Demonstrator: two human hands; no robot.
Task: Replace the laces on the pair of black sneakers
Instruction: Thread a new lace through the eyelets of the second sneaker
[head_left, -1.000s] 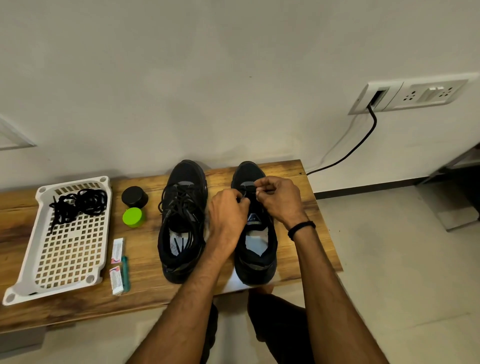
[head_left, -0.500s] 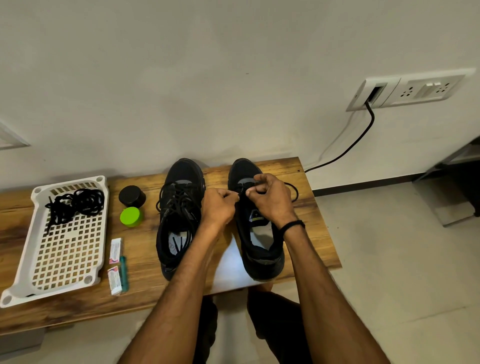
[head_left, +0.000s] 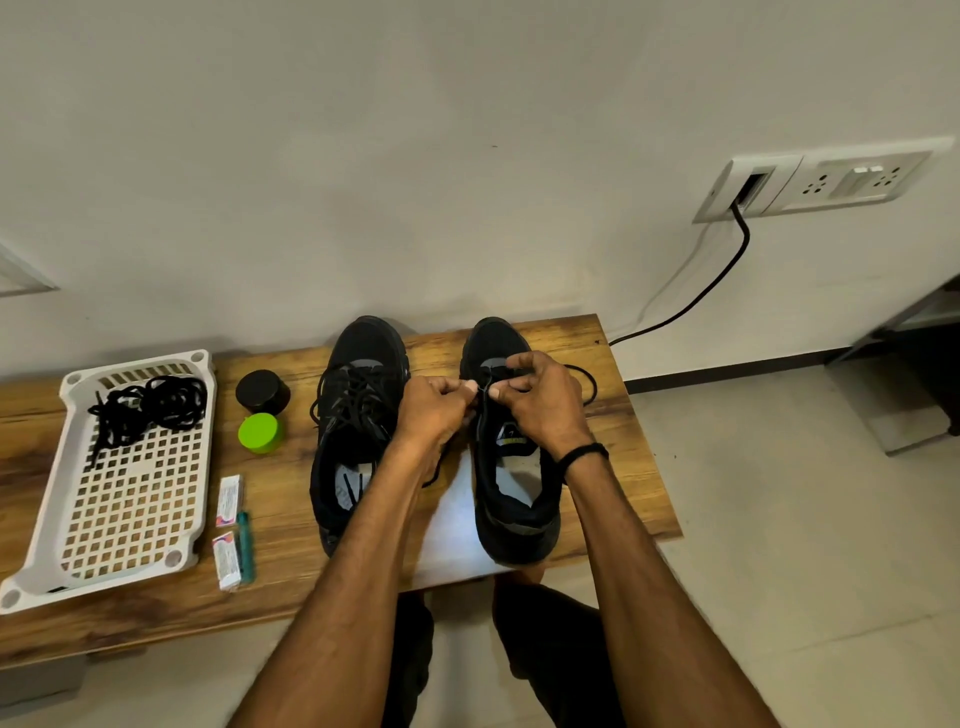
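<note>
Two black sneakers stand side by side on the wooden bench (head_left: 623, 467), toes toward the wall. The left sneaker (head_left: 358, 415) is laced, its lace ends lying loose inside. Over the front eyelets of the right sneaker (head_left: 514, 499), my left hand (head_left: 434, 410) and my right hand (head_left: 540, 400) each pinch a black lace (head_left: 584, 384). A loop of that lace arcs out past the shoe's right side. My fingers hide the eyelets. A bundle of black laces (head_left: 150, 405) lies in a white tray (head_left: 130, 519).
A black round jar (head_left: 262, 391) and a green lid (head_left: 260, 432) sit between the tray and the left sneaker. Two small packets (head_left: 228, 500) and a teal lighter (head_left: 244, 545) lie near the front edge. A black cable (head_left: 717, 283) runs from a wall socket.
My left hand has drawn leftward off the right sneaker's tongue, pulling lace with it. A lace loop has appeared to the right of the shoe. The view dipped slightly.
</note>
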